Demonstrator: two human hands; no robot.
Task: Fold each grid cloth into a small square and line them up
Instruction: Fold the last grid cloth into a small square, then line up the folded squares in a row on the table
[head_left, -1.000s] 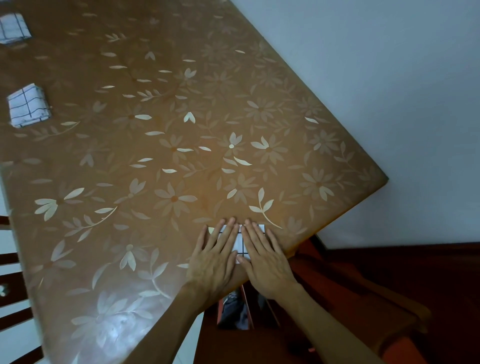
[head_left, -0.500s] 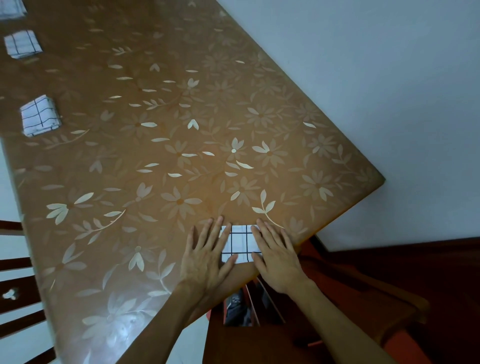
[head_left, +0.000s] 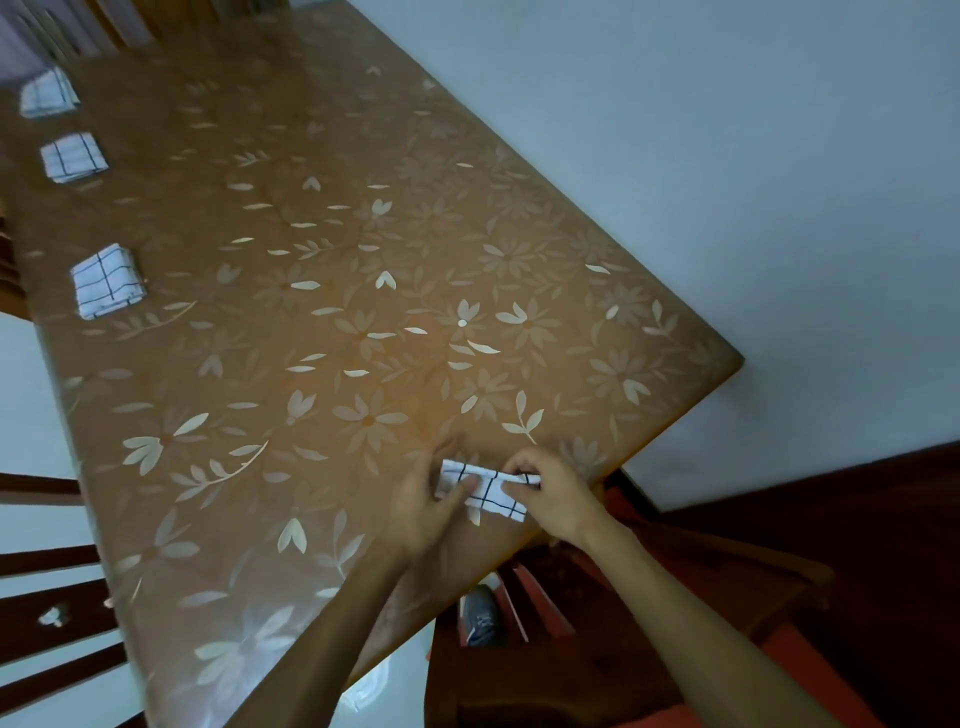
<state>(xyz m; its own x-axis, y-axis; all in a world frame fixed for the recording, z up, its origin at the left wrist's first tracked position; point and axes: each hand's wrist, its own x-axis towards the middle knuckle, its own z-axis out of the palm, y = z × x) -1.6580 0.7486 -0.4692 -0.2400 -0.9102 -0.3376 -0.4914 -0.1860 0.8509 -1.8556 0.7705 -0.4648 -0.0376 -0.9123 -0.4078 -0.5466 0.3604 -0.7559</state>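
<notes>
The half-folded cloth (head_left: 488, 492) lies near the table's (head_left: 322, 291) near edge, between both hands. The right hand (head_left: 553, 493) pinches its right end with curled fingers. The left hand (head_left: 428, 501), blurred, holds the left end, thumb on top. Three folded cloths (head_left: 107, 280) line the far left edge, the farthest one blurred.

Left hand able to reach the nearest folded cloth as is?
Probably not yet. The left hand and right hand both pinch the unfinished cloth. Nothing blocks the way to the nearest folded cloth, but it lies far up the table.
</notes>
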